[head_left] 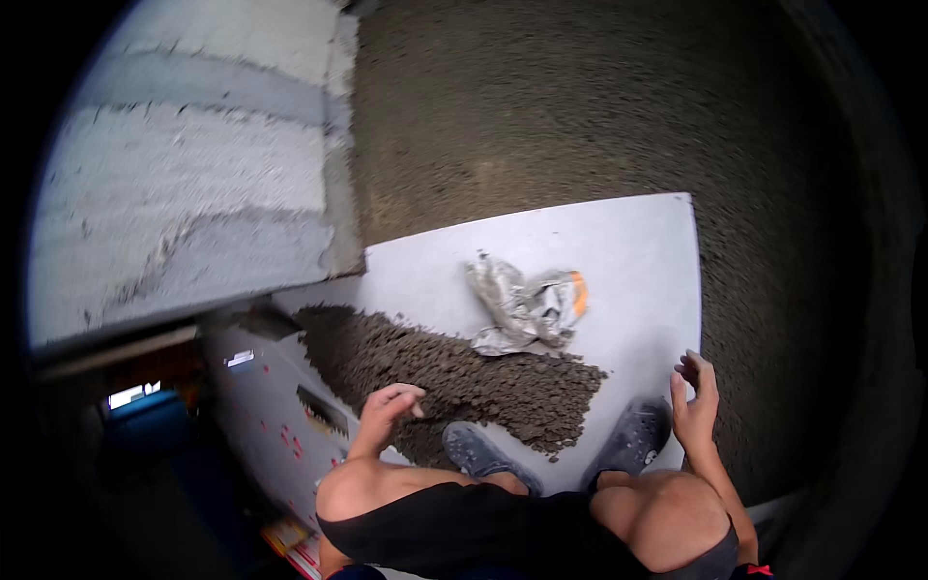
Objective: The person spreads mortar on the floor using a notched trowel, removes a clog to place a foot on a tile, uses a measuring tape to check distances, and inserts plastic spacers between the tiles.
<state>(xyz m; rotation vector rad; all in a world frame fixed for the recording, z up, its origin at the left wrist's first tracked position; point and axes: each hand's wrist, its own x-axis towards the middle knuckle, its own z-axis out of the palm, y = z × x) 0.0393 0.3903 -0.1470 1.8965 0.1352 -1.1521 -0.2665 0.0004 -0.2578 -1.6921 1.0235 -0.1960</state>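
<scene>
My left hand [390,411] hangs in the air near the left knee, fingers loosely bent and nothing in them. A heap of dark, crumbly mortar-like material [464,372] lies just beyond it, spread over a pale board [628,242]. Over the board's right edge, next to the right knee, my right hand [694,401] is raised with its fingers curled but apart, and it holds nothing. A crumpled, dirty silver-white bag [530,304] with an orange patch rests on the board against the heap's far side.
Rough grey-brown ground [580,106] surrounds the board's far and right sides. A pale block-like structure [213,193] rises at the left. My grey clogs [633,435] stand on the board. A dark, jagged-edged flat shape [322,411] shows left of the heap; a blue object [145,425] is farther left.
</scene>
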